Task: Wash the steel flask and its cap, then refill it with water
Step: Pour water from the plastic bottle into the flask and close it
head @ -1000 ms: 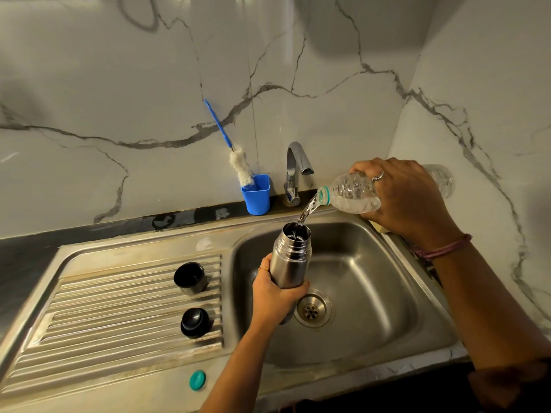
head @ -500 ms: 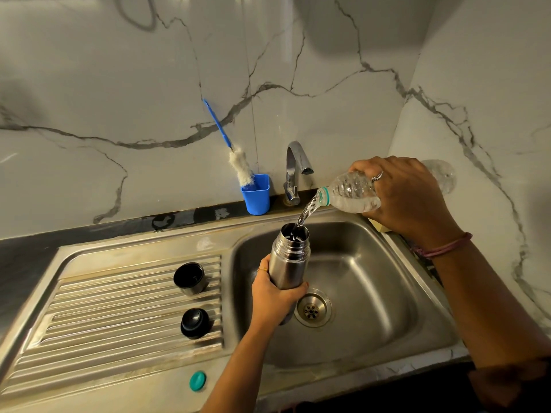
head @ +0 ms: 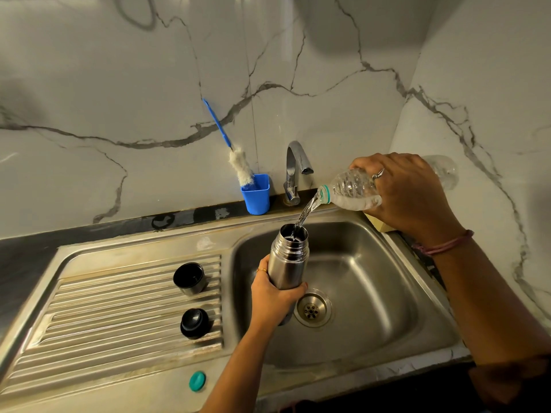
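Right hand (head: 408, 195) grips a ribbed clear plastic bottle (head: 353, 190), tilted, pouring a thin stream into the steel flask (head: 287, 260), which the left hand (head: 275, 293) wraps upright over the dull steel sink (head: 387, 338). A wobble could send water past the narrow mouth. Two round black caps (head: 193, 323) sit on the ridged drainboard.

Little differs from a second ago: the flask (head: 288, 259) sits a touch lower-left in view than before, and the bottle (head: 351, 190) has tipped very slightly further; the water stream (head: 305, 214) looks much the same.
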`<control>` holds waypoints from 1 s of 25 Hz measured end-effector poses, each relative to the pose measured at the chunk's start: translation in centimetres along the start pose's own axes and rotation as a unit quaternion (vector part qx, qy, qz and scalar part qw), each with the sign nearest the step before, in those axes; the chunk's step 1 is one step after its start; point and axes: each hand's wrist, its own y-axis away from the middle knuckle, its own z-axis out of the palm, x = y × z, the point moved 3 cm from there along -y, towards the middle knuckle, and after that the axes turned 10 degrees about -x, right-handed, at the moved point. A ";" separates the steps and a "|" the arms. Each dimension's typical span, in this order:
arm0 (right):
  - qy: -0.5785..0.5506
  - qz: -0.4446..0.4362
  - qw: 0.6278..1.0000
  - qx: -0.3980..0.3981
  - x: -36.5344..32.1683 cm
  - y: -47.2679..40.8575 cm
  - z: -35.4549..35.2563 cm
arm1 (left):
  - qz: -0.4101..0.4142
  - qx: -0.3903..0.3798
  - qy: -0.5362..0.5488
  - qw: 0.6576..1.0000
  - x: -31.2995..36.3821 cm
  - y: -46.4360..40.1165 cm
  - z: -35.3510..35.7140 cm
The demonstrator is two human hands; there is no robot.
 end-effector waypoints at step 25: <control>0.024 -0.010 0.999 0.023 0.3 -0.3 -0.3 | 0.001 0.009 0.002 1.000 -0.3 -0.1 0.0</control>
